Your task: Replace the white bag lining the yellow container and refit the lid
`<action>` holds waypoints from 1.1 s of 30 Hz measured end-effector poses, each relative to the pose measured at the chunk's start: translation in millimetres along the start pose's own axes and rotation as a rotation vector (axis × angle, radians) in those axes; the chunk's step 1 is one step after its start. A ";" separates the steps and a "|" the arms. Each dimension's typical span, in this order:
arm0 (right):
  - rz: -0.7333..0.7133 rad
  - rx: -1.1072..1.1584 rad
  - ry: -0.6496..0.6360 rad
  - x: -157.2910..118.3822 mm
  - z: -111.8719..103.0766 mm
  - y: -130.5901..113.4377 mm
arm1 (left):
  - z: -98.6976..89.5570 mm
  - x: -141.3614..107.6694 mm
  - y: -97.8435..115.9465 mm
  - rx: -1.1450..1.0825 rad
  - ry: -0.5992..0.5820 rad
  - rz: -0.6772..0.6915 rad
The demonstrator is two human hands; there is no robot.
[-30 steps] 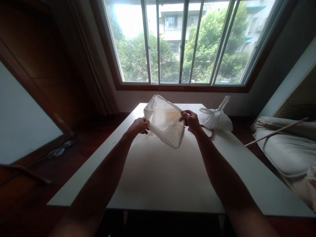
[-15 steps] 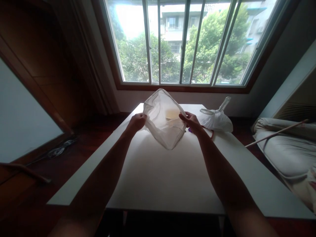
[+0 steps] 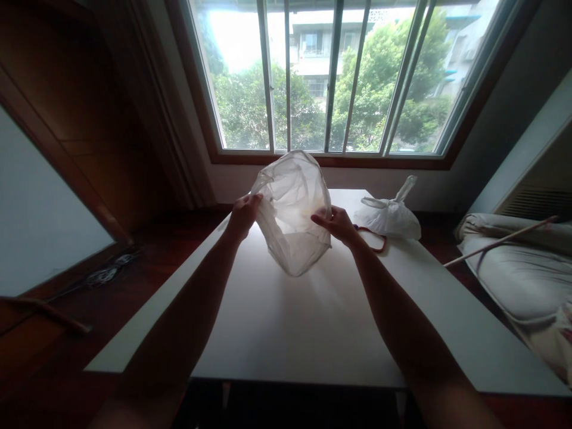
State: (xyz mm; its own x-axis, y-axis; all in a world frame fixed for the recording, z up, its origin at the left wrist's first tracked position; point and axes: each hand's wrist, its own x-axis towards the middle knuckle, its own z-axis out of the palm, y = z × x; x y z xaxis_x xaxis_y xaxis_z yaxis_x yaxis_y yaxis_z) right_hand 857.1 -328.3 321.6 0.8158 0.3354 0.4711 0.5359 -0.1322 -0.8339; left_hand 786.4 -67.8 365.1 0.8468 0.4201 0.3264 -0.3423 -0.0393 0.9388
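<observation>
A translucent white plastic bag (image 3: 292,208) hangs spread between my hands above the table, its wide mouth facing me. My left hand (image 3: 245,213) pinches the rim on the left side. On the right side, my right hand (image 3: 335,223) grips the other edge, its thumb showing on the inner face of the bag. Something pale and yellowish shows faintly at the bag near my right fingers; I cannot tell what it is. Just beyond my right wrist lies a flat white piece with a brown-red border (image 3: 374,240), partly hidden by the arm.
A tied, filled white plastic bag (image 3: 388,217) rests on the white table (image 3: 304,333) at the right. Past the far edge is a wide window (image 3: 339,77). A pale cushioned seat (image 3: 522,274) with a thin stick (image 3: 496,243) stands right; cables (image 3: 109,271) lie on the floor left.
The bag has shifted slightly left and its mouth has opened rounder. Both hands moved left a little with it, uncovering more of the bordered piece on the table.
</observation>
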 end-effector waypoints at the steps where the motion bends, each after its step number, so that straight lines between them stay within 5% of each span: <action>1: -0.026 -0.015 -0.001 -0.7 1.3 -1.5 | 2.8 -2.6 4.2 -0.048 -0.025 0.003; 11: -0.208 -0.103 0.158 -4.7 14.5 -11.5 | 23.1 -21.6 38.8 -0.294 -0.175 -0.147; 18: -0.101 0.045 0.016 -8.5 16.0 -18.8 | 30.8 -26.1 52.1 -0.278 -0.215 -0.187; 28: 0.220 0.299 0.306 8.8 -3.7 -18.2 | 41.0 4.1 29.1 -0.460 -0.366 -0.165; 33: 0.159 0.146 0.398 47.5 -33.4 -15.3 | 54.6 32.0 14.4 -0.575 -0.320 -0.167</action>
State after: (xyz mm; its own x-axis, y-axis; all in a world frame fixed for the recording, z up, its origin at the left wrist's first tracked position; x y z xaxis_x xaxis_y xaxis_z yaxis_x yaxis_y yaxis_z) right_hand 895.0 -341.5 366.4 0.9209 -0.0669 0.3840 0.3842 -0.0105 -0.9232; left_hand 830.8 -104.5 395.0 0.9556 0.0864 0.2818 -0.2837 0.5284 0.8002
